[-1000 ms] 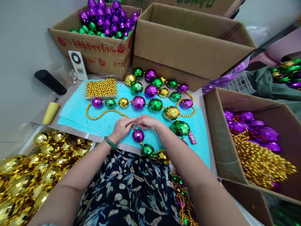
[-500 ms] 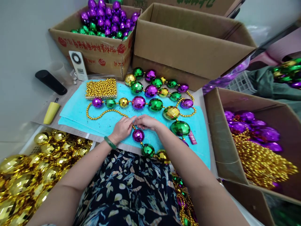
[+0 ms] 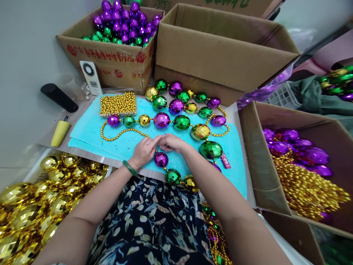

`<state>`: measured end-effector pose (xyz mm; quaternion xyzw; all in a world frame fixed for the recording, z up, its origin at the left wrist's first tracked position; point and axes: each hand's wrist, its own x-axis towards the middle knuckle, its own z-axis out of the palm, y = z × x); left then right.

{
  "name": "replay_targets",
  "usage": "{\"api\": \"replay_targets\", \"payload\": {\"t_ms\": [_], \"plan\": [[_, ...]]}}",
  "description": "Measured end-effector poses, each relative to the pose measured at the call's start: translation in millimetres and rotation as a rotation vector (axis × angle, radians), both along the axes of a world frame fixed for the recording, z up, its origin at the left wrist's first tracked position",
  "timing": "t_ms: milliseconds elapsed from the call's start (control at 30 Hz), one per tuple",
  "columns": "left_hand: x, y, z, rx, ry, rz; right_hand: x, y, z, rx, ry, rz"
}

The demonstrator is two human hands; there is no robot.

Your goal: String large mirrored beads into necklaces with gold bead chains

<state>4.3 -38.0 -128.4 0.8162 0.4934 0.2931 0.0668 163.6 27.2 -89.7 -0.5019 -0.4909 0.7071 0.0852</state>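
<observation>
My left hand (image 3: 144, 151), with a green bangle at the wrist, is closed in a pinch where a small-bead gold strand (image 3: 132, 130) meets the fingers. A thin pale thread shows across its fingertips. Against it, my right hand (image 3: 171, 142) is also closed, its curled fingertips touching the left ones and partly hiding the thread. Just below both hands lies a purple faceted bead (image 3: 161, 159), followed by a green bead (image 3: 173, 177) and a gold bead (image 3: 191, 183). The large-bead necklace (image 3: 161, 120) curves around behind my hands on a turquoise cloth (image 3: 121, 149).
A clear tray of small gold beads (image 3: 118, 103) sits at the back left. Boxes stand behind: one with purple and green beads (image 3: 110, 55), and a tall carton (image 3: 220, 55). At right is a box (image 3: 271, 184) of necklaces; at left, a crate of gold beads (image 3: 59, 189). A yellow-handled tool (image 3: 60, 132) lies left.
My fingertips have shifted slightly at the join, the left fingers curling a little more with the thread across them. The purple bead below has barely moved left. The rest stays put.
</observation>
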Motion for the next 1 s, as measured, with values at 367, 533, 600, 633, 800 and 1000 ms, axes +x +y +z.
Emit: {"api": "replay_targets", "payload": {"t_ms": [367,533,600,633,800,1000], "plan": [[2,1,1.6,-0.025,-0.113,0.064,0,-2,4,0.009,-0.015,0.014],[1,1,3.5,-0.045,-0.135,0.058,-3,-3,4,0.015,-0.043,0.025],[1,1,4.9,-0.056,-0.151,0.053,-3,-3,4,0.021,-0.054,0.022],[0,1,5.4,-0.06,-0.16,0.052,-2,-3,4,0.024,-0.061,0.02],[-3,-1,3.6,-0.057,-0.237,0.032,3,1,7,0.047,-0.116,0.003],[-12,-12,0.1,-0.089,-0.309,0.063,11,2,16,0.105,-0.205,-0.08]]}}
